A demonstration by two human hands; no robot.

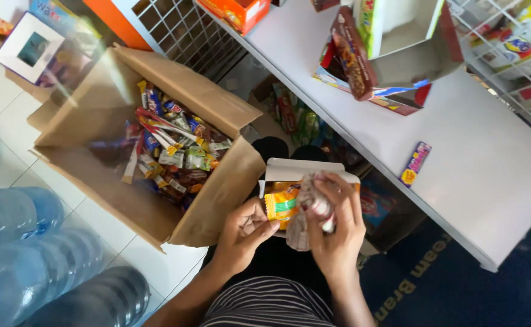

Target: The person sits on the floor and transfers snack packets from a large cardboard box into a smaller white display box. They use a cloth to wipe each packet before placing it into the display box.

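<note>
Gripping a crumpled wrapper [309, 203], right hand [336, 227]; left hand [245, 233] clasping orange packet [281, 204] just beside, both over small white box [304, 169]

Small shop: white display shelf [483, 175], wire rack [186, 30], cardboard box [96, 109] of snack packets [174, 145], water jugs [29, 254] on floor.
</note>
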